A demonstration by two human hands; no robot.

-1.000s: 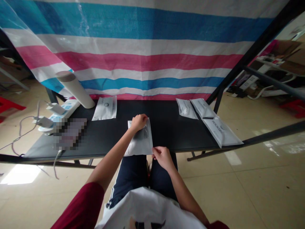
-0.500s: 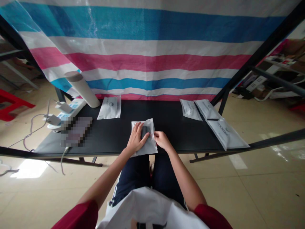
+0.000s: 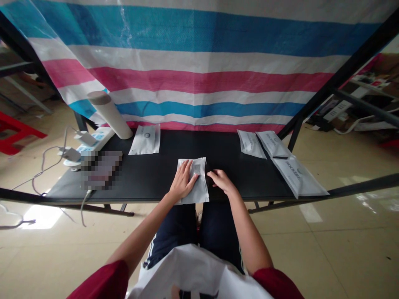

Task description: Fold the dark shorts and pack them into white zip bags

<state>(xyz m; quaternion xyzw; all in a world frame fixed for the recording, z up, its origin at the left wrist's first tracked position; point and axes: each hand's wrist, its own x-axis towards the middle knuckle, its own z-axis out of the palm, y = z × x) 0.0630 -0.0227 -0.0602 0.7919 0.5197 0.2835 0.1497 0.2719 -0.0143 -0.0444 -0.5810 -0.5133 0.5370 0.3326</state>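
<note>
A white zip bag lies flat on the black table, in front of me near the table's near edge. Its upper part is see-through, and a dark item shows faintly inside. My left hand rests on the bag with its fingers stretched out, pressing it down. My right hand sits on the table just right of the bag, fingers gathered, tips at the bag's edge. Nothing shows in that hand.
Several white packets lie at the table's right end, and another at the back left. A white tube leans beside a corded power strip. A pixelated object lies near them. A striped tarp hangs behind.
My left hand has slid from the bag's top edge down onto its middle. My right hand has drawn back rightward off the bag's edge.
</note>
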